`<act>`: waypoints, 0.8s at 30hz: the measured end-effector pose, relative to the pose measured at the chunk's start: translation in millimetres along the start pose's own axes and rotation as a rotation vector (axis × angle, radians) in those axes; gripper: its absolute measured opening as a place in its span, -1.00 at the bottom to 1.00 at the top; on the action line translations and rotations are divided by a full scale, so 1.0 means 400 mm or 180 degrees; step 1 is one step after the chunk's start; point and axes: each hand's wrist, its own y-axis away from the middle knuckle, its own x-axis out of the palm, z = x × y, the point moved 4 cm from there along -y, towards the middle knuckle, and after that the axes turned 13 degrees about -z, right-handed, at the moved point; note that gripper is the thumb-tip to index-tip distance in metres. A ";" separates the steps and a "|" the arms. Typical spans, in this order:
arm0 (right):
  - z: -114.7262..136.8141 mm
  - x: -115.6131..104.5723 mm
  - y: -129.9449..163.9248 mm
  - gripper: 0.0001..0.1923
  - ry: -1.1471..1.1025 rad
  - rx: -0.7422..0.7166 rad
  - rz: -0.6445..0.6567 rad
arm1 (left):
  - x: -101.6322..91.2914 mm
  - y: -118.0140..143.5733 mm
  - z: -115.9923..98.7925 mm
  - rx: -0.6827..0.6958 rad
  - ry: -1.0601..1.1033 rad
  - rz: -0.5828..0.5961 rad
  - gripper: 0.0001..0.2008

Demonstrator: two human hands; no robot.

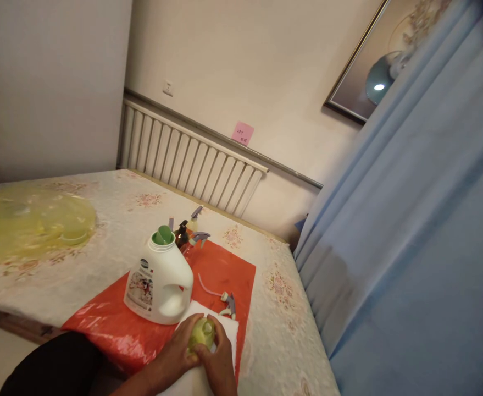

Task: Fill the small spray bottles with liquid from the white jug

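Both of my hands wrap around a small translucent yellow-green bottle near the bottom of the view. My left hand grips it from the left, and my right hand closes on its right side. The bottle's open mouth seems to face up towards me. Under my hands lies a white cloth. Just beyond it, a loose trigger spray head with its thin tube rests on a red plastic sheet. A large white detergent jug with a green insert in its neck stands upright behind my left hand.
Several spray bottles, one with a dark trigger top, stand partly hidden behind the jug. A yellow transparent plastic bag lies at the left of the flowered tablecloth. A blue curtain hangs at the right; a radiator lines the wall.
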 end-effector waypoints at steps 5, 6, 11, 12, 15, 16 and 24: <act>-0.003 0.000 0.001 -0.32 -0.0018 -0.0045 0.0006 | -0.001 0.003 0.002 -0.0003 -0.0014 0.0008 -0.23; -0.004 -0.001 0.002 -0.32 -0.0027 -0.0060 0.0018 | -0.002 0.003 0.002 -0.0021 -0.0034 0.0001 -0.22; -0.003 -0.003 0.003 -0.33 -0.0060 -0.0075 0.0000 | -0.003 0.005 -0.002 0.0007 -0.0083 -0.0007 -0.24; -0.002 -0.004 0.003 -0.33 -0.0060 -0.0073 -0.0017 | -0.004 0.005 -0.003 0.0000 -0.0075 -0.0003 -0.24; -0.002 -0.004 0.002 -0.33 -0.0071 -0.0061 -0.0034 | -0.006 0.005 -0.007 -0.0027 -0.0044 0.0019 -0.23; -0.004 -0.003 0.001 -0.32 -0.0076 -0.0038 -0.0023 | -0.006 0.005 -0.008 -0.0026 -0.0033 0.0028 -0.23; -0.016 0.001 -0.001 -0.31 -0.0102 0.0099 0.0055 | 0.002 0.004 0.003 -0.0017 -0.0062 0.0035 -0.23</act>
